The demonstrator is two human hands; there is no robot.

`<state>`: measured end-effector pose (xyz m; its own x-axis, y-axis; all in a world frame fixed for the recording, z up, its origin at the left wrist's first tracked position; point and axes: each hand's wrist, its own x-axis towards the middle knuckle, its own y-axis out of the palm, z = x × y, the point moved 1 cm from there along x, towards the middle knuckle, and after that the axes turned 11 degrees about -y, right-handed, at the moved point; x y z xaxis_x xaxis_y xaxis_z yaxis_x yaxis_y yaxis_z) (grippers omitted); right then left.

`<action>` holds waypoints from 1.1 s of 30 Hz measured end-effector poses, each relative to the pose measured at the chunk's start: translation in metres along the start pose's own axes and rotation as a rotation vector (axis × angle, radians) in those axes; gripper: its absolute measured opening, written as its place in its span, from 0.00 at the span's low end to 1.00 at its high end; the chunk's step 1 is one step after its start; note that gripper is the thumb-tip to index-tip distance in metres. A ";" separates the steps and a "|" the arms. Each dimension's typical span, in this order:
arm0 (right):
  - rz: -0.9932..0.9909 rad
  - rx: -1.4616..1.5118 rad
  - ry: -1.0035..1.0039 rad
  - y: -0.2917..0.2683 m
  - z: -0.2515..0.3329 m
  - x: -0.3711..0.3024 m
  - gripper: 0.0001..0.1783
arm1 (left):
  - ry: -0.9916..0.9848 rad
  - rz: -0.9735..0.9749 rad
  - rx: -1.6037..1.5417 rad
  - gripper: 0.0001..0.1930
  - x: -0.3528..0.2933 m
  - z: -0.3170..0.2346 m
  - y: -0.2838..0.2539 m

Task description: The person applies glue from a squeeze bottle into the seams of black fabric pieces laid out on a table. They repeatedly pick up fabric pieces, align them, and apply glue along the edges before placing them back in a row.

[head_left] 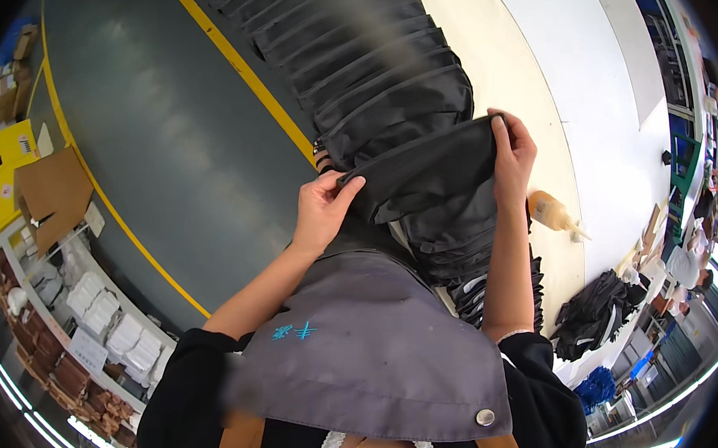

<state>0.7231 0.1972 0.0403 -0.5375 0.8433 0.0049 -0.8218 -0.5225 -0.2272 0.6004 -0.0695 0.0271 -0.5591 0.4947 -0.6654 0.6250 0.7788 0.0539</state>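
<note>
The left hand (322, 213) pinches one end of a black fabric piece (434, 167), held over a row of overlapping dark pieces (369, 69) on a cream counter (493, 56). The fabric's long axis slants up rightward, across the row, to the right hand (514, 161), clamped on its far end; the hands, well apart, apparently keep its edge straight. Rightmost, an amber bottle (548, 211).

Bottle (548, 211) right of fabric pieces (391, 93)
</note>
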 end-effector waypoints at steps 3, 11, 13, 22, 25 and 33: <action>-0.035 -0.188 -0.172 0.017 -0.019 0.015 0.11 | 0.045 -0.158 0.109 0.10 0.015 0.002 -0.001; -0.026 -0.603 -0.327 0.036 -0.056 0.031 0.20 | 0.411 -0.461 0.377 0.19 0.034 0.005 0.000; -0.037 -0.497 -0.297 0.010 -0.054 0.022 0.21 | 0.356 -0.399 0.307 0.16 0.020 0.008 -0.007; -0.045 -0.829 -0.240 -0.082 -0.069 -0.058 0.13 | -0.364 0.291 0.209 0.19 -0.013 0.052 0.056; -0.130 -0.565 -0.356 -0.088 -0.070 -0.068 0.09 | -0.460 0.256 0.114 0.16 -0.003 0.061 0.066; -0.070 0.015 -0.023 -0.118 -0.009 -0.094 0.17 | -0.484 0.228 0.021 0.13 -0.024 0.056 0.066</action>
<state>0.8725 0.1813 0.0578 -0.4827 0.8748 0.0427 -0.8602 -0.4644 -0.2106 0.6856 -0.0517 0.0046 -0.0957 0.4121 -0.9061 0.7147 0.6620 0.2256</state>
